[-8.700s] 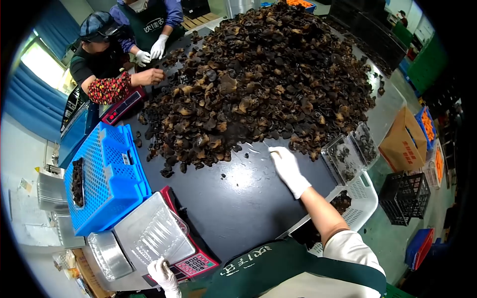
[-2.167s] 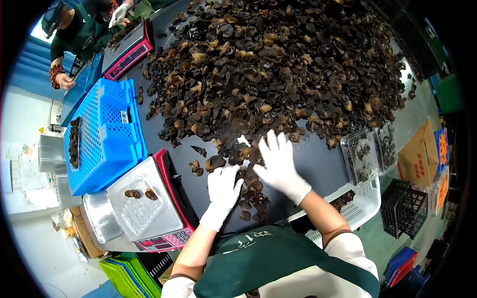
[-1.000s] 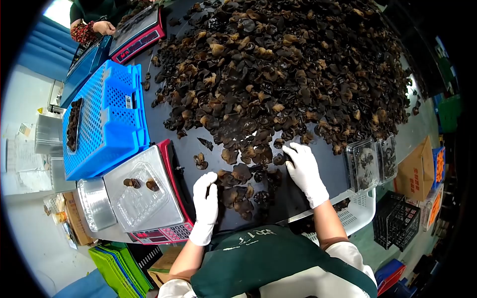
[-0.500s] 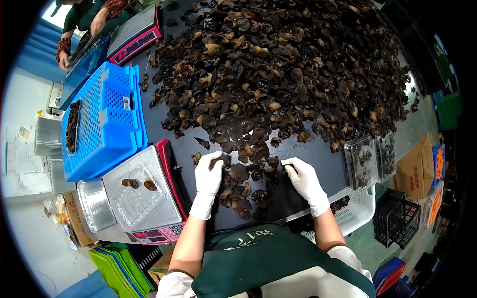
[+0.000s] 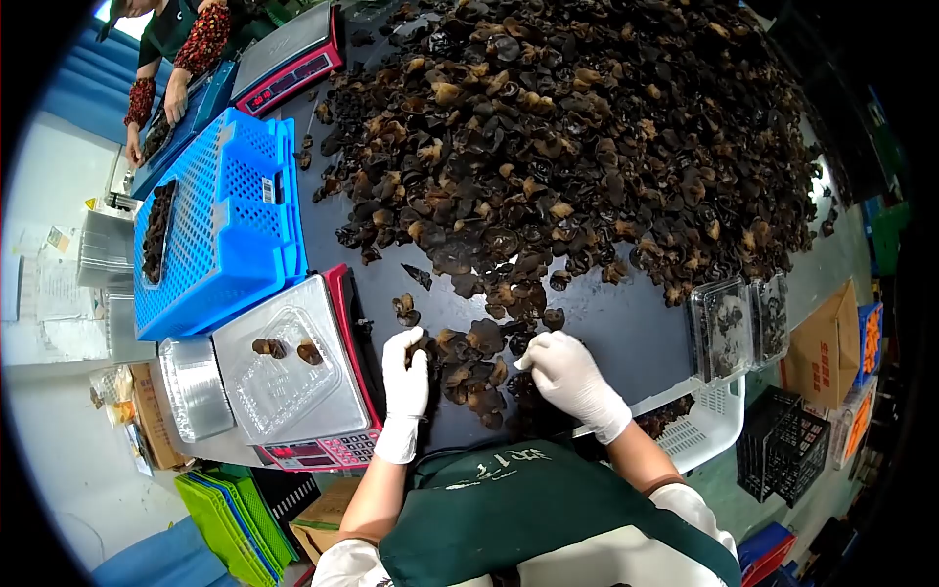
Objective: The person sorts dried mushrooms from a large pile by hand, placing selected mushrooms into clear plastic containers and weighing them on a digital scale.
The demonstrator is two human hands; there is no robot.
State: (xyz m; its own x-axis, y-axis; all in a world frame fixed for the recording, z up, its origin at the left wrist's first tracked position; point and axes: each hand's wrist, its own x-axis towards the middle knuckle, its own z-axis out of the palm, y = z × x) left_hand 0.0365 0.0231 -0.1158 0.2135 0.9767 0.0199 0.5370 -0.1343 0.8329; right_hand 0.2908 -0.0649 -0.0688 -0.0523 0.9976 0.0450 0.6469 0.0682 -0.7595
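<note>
My left hand [image 5: 405,383], in a white glove, is beside the left edge of a small strip of dark brown fungus pieces [image 5: 471,364]; its fingers are curled in and what they hold, if anything, is hidden. At the strip's right side, my right hand [image 5: 567,377], also gloved, has its fingertips pinched together over the pieces. A large heap of the same fungus [image 5: 567,147] covers the table beyond. To my left, a clear tray [image 5: 284,372] with two fungus pieces lies on a red scale's metal plate [image 5: 342,411].
A blue crate [image 5: 210,235] stands at the left with a filled tray on it. Clear containers [image 5: 722,331] sit at the table's right edge, above a white basket [image 5: 714,430]. Another person's hands [image 5: 176,98] work at the upper left, near a second scale [image 5: 286,83].
My right hand has moved left and its fingers have come together over the strip. My left hand has dropped slightly and its fingers have curled. The view has shifted a little.
</note>
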